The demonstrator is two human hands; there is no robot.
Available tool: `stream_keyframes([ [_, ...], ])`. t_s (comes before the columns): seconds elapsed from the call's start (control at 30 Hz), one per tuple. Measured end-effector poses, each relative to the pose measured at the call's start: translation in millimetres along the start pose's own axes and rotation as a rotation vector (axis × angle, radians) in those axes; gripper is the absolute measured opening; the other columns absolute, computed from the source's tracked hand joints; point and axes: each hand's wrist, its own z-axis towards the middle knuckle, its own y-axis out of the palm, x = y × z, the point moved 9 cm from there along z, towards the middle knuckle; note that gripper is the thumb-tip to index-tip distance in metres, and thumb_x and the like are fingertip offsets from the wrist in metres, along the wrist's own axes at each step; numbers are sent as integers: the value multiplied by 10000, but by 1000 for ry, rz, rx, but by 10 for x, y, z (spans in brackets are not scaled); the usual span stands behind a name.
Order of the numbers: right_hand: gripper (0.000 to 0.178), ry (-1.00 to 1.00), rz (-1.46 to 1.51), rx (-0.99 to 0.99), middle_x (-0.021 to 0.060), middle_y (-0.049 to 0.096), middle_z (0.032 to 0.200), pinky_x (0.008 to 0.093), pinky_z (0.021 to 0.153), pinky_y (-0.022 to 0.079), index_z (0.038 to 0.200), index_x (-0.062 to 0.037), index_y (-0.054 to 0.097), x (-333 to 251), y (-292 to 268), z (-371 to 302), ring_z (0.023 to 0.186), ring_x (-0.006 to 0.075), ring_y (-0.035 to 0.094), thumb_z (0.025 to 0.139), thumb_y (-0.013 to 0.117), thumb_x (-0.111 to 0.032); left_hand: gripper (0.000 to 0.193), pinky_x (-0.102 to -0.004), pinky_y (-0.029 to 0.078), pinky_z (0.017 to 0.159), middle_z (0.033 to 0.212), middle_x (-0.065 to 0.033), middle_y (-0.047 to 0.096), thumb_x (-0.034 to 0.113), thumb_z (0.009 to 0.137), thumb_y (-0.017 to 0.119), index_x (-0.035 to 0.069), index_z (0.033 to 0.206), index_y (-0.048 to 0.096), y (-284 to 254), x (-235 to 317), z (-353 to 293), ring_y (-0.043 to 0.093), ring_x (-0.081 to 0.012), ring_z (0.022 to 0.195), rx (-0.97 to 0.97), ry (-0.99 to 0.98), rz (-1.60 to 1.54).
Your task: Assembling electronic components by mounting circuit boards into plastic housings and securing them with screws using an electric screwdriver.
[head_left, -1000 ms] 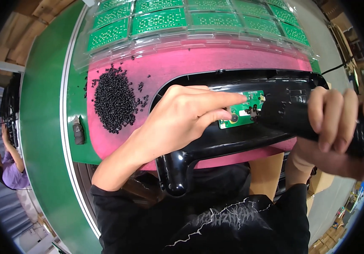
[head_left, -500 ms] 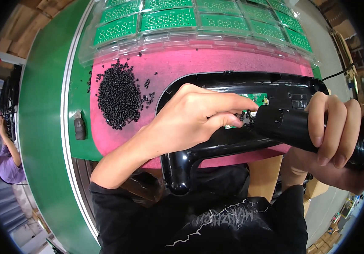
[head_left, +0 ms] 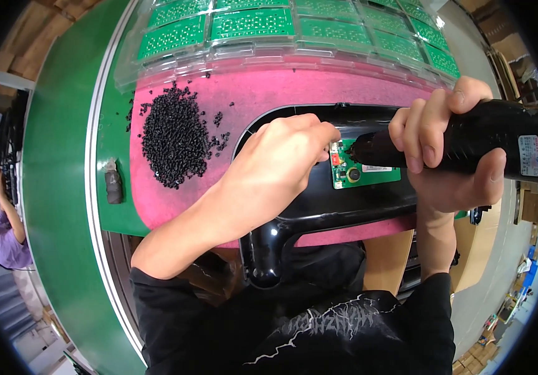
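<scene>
My right hand (head_left: 435, 134) is wrapped around a black electric screwdriver (head_left: 500, 128), which lies nearly level. Small black screws cling to its dark tip, over the upper part of a green circuit board (head_left: 375, 180). The board sits inside a glossy black plastic housing (head_left: 319, 201) with a short arm pointing toward me. Left of the board, my left hand (head_left: 281, 156) is closed, thumb and fingertips together by the board's upper left corner; what they hold, if anything, is hidden. A heap of small black screws (head_left: 174, 140) lies on the pink mat (head_left: 250, 81), left of the housing.
Clear plastic trays (head_left: 219, 50) of green circuit boards (head_left: 253, 23) stand along the far side. A small dark wrapped lump (head_left: 113, 186) lies on the green table (head_left: 62, 156). At the far left, a person in purple (head_left: 12, 247) reaches forward. Cardboard (head_left: 388, 262) shows beneath the mat's edge.
The screwdriver has swung up and leftward, its tip now over the board's upper part. My left hand has drawn back left from the tip, uncovering more of the board.
</scene>
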Motion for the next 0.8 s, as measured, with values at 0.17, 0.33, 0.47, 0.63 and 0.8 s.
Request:
stream_keyframes([
  [0.17, 567, 22, -47, -14, -23, 446, 609, 262, 511, 359, 1017, -87, 438, 56, 69, 34, 452, 85, 399, 841, 593, -603, 137, -465, 458, 629, 783, -197, 608, 81, 868, 651, -45, 865, 598, 21, 7, -42, 596, -398, 721, 4, 24, 125],
  [0.33, 546, 55, -78, -102, -15, 445, 599, 242, 472, 336, 1007, -67, 438, 117, 216, 97, 442, 89, 385, 841, 626, -553, 236, -498, 434, 626, 759, -223, 588, 148, 919, 608, -39, 803, 520, 6, 24, -7, 577, -440, 736, -68, -175, 222],
  [0.47, 543, 10, -132, -133, 3, 453, 599, 249, 461, 344, 1064, -40, 452, 122, 269, 103, 441, 94, 386, 866, 606, -522, 245, -500, 447, 644, 781, -225, 599, 177, 935, 587, -38, 841, 517, 8, 5, -11, 588, -444, 780, -58, -195, 235],
  [0.63, 535, -34, -51, -80, -1, 444, 623, 261, 507, 351, 1094, -40, 456, 87, 155, 63, 467, 97, 393, 901, 540, -532, 203, -468, 482, 671, 802, -189, 624, 165, 895, 623, -29, 888, 565, 48, -8, -37, 612, -411, 805, -71, -109, 215],
  [0.8, 472, -104, 317, -109, -23, 482, 667, 272, 588, 365, 1096, -68, 475, -317, 123, -5, 505, 77, 439, 902, 551, -491, 163, -436, 492, 642, 774, -146, 626, 127, 842, 672, -16, 883, 604, 116, 105, -29, 624, -372, 756, -106, 77, 182],
])
